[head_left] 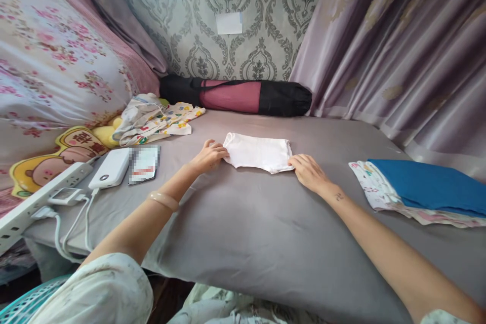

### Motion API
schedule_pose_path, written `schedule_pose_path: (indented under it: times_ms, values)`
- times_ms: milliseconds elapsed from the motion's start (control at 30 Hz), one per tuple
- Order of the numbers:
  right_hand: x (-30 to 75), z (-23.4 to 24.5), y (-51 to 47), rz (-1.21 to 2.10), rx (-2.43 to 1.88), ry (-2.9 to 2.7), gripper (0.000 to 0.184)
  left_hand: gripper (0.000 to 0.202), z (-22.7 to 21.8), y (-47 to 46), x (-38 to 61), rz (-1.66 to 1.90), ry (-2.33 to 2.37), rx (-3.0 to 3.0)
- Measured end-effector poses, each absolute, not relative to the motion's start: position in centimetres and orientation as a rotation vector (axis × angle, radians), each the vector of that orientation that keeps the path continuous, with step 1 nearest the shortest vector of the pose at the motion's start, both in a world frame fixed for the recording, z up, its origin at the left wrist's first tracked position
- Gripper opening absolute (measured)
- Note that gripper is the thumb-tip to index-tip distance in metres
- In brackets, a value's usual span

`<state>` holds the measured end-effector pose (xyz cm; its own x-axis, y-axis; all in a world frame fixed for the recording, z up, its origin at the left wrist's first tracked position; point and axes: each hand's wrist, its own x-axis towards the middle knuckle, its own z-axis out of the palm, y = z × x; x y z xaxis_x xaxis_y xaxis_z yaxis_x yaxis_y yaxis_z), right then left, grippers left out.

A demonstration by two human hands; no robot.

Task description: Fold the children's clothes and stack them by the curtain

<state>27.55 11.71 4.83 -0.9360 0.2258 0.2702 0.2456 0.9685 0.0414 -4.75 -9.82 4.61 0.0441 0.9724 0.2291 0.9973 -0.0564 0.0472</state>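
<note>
A small white cloth garment (pixel 258 152) lies folded flat on the grey sheet, roughly in the middle of the view. Its exact kind is hard to tell. My left hand (pixel 211 156) pinches its left edge, fingers closed over the fabric. At the lower right corner, my right hand (pixel 307 171) grips the cloth between thumb and fingers. Both hands rest low, close to the sheet.
A stack of folded clothes (pixel 429 187), blue on top, lies at right. A pink and black rolled bag (pixel 231 95) lies along the wall. At left are patterned clothes (pixel 159 121), a white power bank (pixel 110 168), a packet (pixel 144 164) and a power strip (pixel 23 215) with cables.
</note>
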Motion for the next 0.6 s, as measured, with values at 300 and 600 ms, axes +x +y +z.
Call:
schedule_pose_path:
  times_ms: [300, 600]
  values:
    - [26.0, 5.9, 11.9, 0.097, -0.734, -2.784, 0.032, 0.036, 6.1, -7.2, -4.0, -0.639, -2.707, -1.565]
    - [20.3, 4.6, 18.2, 0.496, -1.459, -2.431, 0.032, 0.038, 5.3, -0.4, -5.8, -0.808, -3.169, -0.981]
